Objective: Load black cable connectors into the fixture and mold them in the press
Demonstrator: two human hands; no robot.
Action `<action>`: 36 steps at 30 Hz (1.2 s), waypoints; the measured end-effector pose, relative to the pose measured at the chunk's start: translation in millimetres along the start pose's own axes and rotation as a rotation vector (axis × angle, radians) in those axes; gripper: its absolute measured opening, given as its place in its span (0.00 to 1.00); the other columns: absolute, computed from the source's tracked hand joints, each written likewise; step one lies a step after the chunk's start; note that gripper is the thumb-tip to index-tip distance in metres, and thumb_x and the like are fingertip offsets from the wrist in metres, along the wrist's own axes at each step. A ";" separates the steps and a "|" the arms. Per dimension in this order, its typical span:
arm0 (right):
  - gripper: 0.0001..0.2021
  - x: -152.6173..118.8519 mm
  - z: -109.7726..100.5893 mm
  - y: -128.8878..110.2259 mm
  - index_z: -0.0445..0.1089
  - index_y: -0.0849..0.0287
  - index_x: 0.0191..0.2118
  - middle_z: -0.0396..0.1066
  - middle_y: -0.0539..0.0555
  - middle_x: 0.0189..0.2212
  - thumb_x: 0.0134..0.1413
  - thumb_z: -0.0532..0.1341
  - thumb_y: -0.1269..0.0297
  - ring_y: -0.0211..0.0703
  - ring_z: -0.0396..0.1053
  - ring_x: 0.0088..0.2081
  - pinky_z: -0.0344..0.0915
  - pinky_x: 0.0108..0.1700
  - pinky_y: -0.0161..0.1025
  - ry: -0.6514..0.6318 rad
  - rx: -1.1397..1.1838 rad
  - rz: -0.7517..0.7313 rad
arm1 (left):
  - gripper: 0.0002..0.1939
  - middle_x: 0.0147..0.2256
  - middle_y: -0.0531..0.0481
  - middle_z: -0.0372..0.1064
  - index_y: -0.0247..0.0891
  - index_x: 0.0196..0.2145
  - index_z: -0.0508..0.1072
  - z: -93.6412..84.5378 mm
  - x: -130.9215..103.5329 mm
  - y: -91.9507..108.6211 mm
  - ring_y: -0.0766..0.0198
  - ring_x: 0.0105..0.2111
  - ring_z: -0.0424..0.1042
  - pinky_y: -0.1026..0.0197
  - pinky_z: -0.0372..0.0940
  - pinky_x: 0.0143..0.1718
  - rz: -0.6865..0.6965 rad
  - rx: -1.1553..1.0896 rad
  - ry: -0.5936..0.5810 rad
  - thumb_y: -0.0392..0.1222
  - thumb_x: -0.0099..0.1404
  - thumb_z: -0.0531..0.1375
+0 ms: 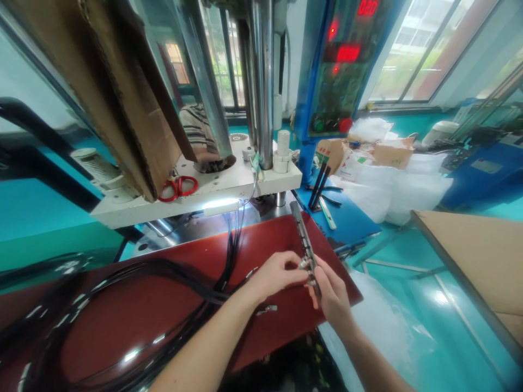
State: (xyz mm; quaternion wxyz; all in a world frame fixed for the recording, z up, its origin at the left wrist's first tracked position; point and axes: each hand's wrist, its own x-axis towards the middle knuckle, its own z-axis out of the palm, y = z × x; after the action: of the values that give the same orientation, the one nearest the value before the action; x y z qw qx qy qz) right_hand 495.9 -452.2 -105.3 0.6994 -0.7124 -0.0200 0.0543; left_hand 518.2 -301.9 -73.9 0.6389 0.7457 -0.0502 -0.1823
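Beyond the red board, white bags bunch around a cardboard box, its contents unclear. Both forearms reach forward, angled toward each other. The right hand grips the near end of a dark metal bar; the left hand pinches a small fitting at the bar's side.

bar: over board, right | cables: on board, left | scissors: behind
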 end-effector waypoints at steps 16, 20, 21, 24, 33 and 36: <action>0.25 0.4 -6.6 0.7 0.59 0.63 0.54 0.61 0.44 0.12 0.55 0.51 0.52 0.31 0.55 0.12 0.52 0.14 0.30 -0.047 0.029 0.044 | 0.09 0.16 0.58 0.54 0.34 0.21 0.64 0.9 9.9 12.8 0.76 0.14 0.49 0.68 0.39 0.16 -0.223 -0.085 -0.046 0.42 0.45 0.59; 0.26 1.3 -5.9 -1.1 0.59 0.63 0.54 0.60 0.44 0.11 0.54 0.52 0.51 0.32 0.54 0.11 0.51 0.14 0.30 -0.065 0.008 0.051 | 0.08 0.14 0.59 0.52 0.34 0.18 0.63 -1.0 11.9 14.7 0.76 0.14 0.49 0.68 0.39 0.15 -0.225 -0.078 -0.065 0.40 0.44 0.59; 0.26 1.5 -5.6 -1.9 0.60 0.63 0.54 0.60 0.44 0.11 0.54 0.52 0.51 0.32 0.54 0.11 0.51 0.14 0.30 -0.069 0.007 0.051 | 0.08 0.14 0.59 0.53 0.34 0.18 0.63 -1.4 12.1 14.7 0.76 0.14 0.49 0.68 0.39 0.15 -0.219 -0.071 -0.069 0.39 0.44 0.59; 0.25 1.9 -5.0 -3.9 0.61 0.63 0.53 0.60 0.44 0.11 0.54 0.53 0.52 0.32 0.54 0.11 0.51 0.14 0.30 -0.055 0.035 0.054 | 0.07 0.14 0.59 0.54 0.34 0.18 0.63 -1.9 12.5 14.5 0.76 0.13 0.49 0.68 0.41 0.15 -0.199 -0.053 -0.050 0.39 0.44 0.58; 0.27 3.7 -7.1 -0.5 0.60 0.64 0.53 0.60 0.44 0.11 0.52 0.54 0.50 0.32 0.53 0.11 0.48 0.13 0.30 -0.069 0.074 0.083 | 0.06 0.15 0.58 0.56 0.34 0.17 0.65 -1.6 13.5 12.1 0.75 0.15 0.51 0.68 0.45 0.18 -0.162 -0.057 -0.043 0.39 0.43 0.58; 0.27 3.3 -6.6 -0.1 0.60 0.64 0.53 0.61 0.45 0.11 0.52 0.54 0.51 0.32 0.53 0.11 0.49 0.13 0.30 -0.065 0.070 0.086 | 0.05 0.16 0.58 0.58 0.33 0.18 0.66 -1.8 14.5 10.3 0.74 0.16 0.53 0.67 0.46 0.19 -0.144 -0.054 -0.040 0.39 0.44 0.58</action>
State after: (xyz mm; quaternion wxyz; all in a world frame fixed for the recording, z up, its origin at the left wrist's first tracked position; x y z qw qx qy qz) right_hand 499.8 -458.5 -105.3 0.7198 -0.6857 -0.0099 0.1081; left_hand 534.0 -306.5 -66.7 0.6429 0.7261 -0.0042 -0.2438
